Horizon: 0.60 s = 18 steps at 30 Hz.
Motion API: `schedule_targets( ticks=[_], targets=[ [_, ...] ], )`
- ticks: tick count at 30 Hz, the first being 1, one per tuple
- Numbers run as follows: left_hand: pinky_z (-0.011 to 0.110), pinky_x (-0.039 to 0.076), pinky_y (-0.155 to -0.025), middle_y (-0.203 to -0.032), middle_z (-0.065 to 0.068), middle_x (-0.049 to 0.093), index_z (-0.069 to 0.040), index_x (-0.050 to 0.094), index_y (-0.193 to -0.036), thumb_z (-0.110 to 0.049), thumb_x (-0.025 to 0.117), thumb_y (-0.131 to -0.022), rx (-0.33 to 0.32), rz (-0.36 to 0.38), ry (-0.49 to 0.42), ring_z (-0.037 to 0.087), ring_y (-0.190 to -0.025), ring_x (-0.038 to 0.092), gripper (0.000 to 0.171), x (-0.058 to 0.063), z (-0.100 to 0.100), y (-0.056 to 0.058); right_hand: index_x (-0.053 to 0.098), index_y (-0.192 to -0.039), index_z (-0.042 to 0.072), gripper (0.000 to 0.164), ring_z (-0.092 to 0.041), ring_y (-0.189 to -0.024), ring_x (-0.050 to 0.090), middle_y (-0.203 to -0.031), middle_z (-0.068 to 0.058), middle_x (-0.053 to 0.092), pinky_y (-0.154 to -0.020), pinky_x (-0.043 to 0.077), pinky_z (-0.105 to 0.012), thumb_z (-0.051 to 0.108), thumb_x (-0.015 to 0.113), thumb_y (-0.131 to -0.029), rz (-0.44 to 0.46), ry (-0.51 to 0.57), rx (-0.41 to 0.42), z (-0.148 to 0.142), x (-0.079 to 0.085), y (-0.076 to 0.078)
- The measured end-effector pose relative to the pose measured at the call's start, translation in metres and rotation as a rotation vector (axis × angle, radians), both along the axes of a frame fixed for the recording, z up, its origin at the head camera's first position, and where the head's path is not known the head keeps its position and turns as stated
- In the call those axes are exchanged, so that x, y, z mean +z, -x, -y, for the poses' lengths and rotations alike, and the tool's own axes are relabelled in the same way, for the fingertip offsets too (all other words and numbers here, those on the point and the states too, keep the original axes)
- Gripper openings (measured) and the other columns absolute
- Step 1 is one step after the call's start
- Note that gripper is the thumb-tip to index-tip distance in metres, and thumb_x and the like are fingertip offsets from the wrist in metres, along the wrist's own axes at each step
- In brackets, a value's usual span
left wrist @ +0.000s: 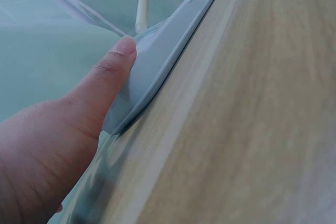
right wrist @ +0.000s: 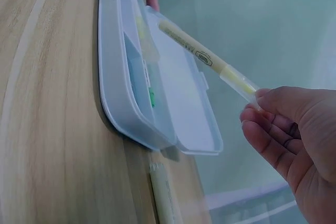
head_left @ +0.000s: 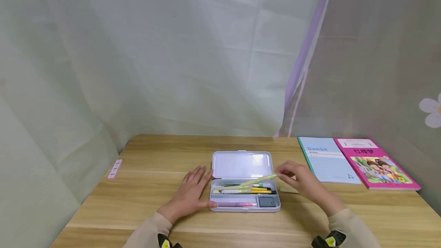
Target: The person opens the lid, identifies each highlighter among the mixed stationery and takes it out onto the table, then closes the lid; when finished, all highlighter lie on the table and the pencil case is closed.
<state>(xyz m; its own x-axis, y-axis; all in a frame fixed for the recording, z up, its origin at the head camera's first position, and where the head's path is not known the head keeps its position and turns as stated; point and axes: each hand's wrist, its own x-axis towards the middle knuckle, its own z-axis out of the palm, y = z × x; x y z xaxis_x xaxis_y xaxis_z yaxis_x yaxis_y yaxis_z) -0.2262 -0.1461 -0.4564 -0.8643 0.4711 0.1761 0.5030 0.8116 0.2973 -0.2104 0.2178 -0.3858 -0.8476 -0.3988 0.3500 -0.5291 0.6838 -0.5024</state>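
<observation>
A white pencil case (head_left: 245, 209) lies open on the table, its lid (head_left: 242, 165) folded back. My left hand (head_left: 191, 192) rests beside its left end with fingers spread on the table; the thumb (left wrist: 113, 66) touches the case's edge. Over the case, my right hand (head_left: 299, 178) pinches one end of a pale yellow highlighter (right wrist: 194, 48) between thumb and fingers. Its other end slants down toward the case's left side. Inside are several pens and yellow pencils (head_left: 260, 190), a pink pen (head_left: 237, 204) and a dark grey block (head_left: 267, 202).
A pale pen-like stick (right wrist: 165, 195) lies on the wooden table (head_left: 155, 148) just right of the case. At the back right sit a light blue notebook (head_left: 327, 163) and a pink book (head_left: 375, 156). A small pink strip (head_left: 115, 169) lies at the left edge. Curtains hang behind.
</observation>
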Motion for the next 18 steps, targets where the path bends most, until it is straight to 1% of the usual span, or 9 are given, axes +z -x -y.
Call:
schedule_targets(
  ticks=[2,8,12,18],
  targets=[
    [0.061,0.021,-0.116,-0.156,0.021,0.028,-0.012,0.033,-0.150,-0.071,0.065,-0.072,-0.001,0.001,0.001,0.040,-0.146,0.022,0.103,0.000,0.001,0.000,0.071,-0.095,0.006,0.010,0.002,-0.078,0.059,-0.091,0.001,0.068,-0.070,0.056,-0.020,0.003,0.067,-0.087,-0.021,0.012,-0.004,-0.003,0.001,-0.003],
    [0.061,0.022,-0.115,-0.156,0.021,0.029,-0.012,0.032,-0.150,-0.071,0.065,-0.072,0.001,-0.005,0.012,0.040,-0.145,0.022,0.103,-0.001,0.002,-0.001,0.071,-0.092,0.008,0.008,0.008,-0.076,0.057,-0.086,-0.001,0.068,-0.065,0.055,-0.020,0.005,0.069,-0.085,-0.124,0.044,0.011,-0.014,0.000,-0.011],
    [0.061,0.022,-0.115,-0.155,0.021,0.029,-0.012,0.033,-0.150,-0.071,0.065,-0.072,0.000,-0.003,0.005,0.041,-0.145,0.022,0.103,0.000,0.001,-0.001,0.071,-0.091,0.009,0.009,0.008,-0.074,0.057,-0.085,-0.001,0.068,-0.063,0.054,-0.019,0.003,0.069,-0.085,-0.152,0.066,0.007,-0.022,0.000,-0.016],
    [0.061,0.022,-0.115,-0.155,0.021,0.029,-0.012,0.032,-0.150,-0.071,0.065,-0.072,-0.002,-0.001,0.006,0.041,-0.145,0.022,0.103,0.001,0.000,-0.001,0.070,-0.092,0.010,0.011,0.009,-0.074,0.058,-0.085,-0.001,0.069,-0.062,0.053,-0.016,0.002,0.069,-0.084,-0.174,0.077,-0.034,-0.035,-0.002,-0.023]
  ],
)
